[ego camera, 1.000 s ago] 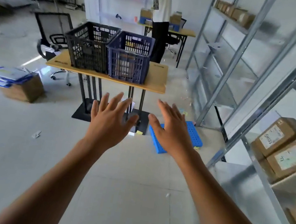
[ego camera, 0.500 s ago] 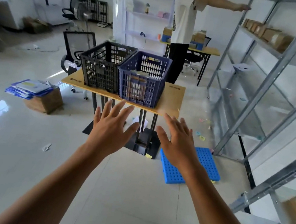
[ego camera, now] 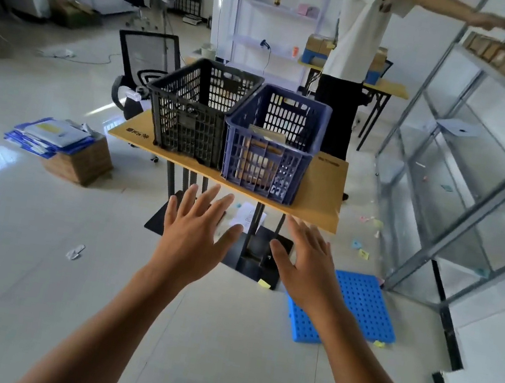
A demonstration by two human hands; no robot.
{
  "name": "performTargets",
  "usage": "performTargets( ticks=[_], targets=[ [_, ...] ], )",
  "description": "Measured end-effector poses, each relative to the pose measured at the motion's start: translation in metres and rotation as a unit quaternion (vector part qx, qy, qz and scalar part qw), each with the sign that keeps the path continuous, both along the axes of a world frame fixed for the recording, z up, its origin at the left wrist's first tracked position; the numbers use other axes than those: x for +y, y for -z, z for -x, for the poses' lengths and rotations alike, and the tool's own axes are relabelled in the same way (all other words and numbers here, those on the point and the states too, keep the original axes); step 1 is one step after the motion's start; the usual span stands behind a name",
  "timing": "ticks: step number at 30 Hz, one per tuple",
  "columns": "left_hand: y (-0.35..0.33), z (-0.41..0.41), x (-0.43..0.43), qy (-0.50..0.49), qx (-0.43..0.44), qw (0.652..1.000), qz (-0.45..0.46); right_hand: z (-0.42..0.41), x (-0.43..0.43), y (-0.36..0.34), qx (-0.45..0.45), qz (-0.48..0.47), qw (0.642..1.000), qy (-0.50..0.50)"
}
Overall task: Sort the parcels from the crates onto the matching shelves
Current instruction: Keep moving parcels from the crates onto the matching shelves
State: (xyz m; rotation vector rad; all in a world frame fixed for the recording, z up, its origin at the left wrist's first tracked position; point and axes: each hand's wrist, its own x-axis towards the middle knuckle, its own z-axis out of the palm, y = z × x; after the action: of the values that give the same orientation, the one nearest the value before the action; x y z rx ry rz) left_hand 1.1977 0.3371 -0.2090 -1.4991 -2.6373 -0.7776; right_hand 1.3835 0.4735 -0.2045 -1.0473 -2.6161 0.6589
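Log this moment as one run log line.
left hand open, empty | right hand open, empty | reaching toward blue crate | parcels inside | black crate beside

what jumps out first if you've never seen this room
Two open, empty hands reach forward, the left hand and right hand. Just beyond them a black crate and a blue crate stand side by side on a wooden table. Metal shelving runs along the right.
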Motion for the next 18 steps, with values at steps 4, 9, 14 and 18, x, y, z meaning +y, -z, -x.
performTargets(
  ticks=[4, 9, 14, 18],
  targets=[
    [0.005, 0.064, 0.025, 0.000, -0.028, 1.000, 0.009, 0.062, 0.026, -0.003, -0.007, 0.006, 1.000, 0.007],
    [0.009, 0.134, 0.065, 0.012, -0.052, 0.998, 0.012, 0.123, 0.061, -0.001, -0.002, 0.003, 1.000, 0.025],
    [0.028, 0.162, 0.109, 0.036, -0.067, 0.996, 0.039, 0.161, 0.093, 0.013, -0.005, 0.005, 1.000, 0.026],
    [0.046, 0.186, 0.151, 0.041, -0.079, 0.995, 0.051, 0.181, 0.139, 0.031, -0.005, 0.017, 0.999, 0.033]
  ],
)
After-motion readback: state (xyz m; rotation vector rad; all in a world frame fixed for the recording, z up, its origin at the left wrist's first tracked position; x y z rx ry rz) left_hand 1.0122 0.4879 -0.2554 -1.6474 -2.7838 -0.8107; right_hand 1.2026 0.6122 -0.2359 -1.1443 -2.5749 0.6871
